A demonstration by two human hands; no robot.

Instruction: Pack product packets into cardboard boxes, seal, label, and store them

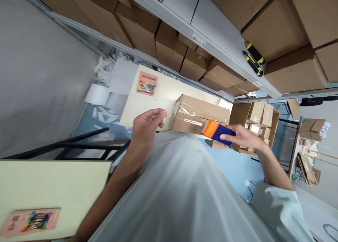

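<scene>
My right hand [244, 138] grips a flat blue-and-orange object [220, 133] at its blue end; the orange end points left. This object hangs over the front right part of a long cardboard box [200, 110], whose top carries shiny clear tape. To the left of the box, my left hand [149, 124] is raised with thumb and fingers pressed together. Whether anything small is between those fingers cannot be seen. Under the box lies a cream tabletop [132, 104], with a pink printed sheet [147, 83] on its far left part.
Above the table runs a metal shelf [208, 41] with cardboard boxes and two yellow-and-black utility knives [253, 61]. At right stands an open carton [239, 117] holding smaller boxes. Another cream board [55, 189] with a pink print is at lower left. White scraps [104, 113] litter the floor.
</scene>
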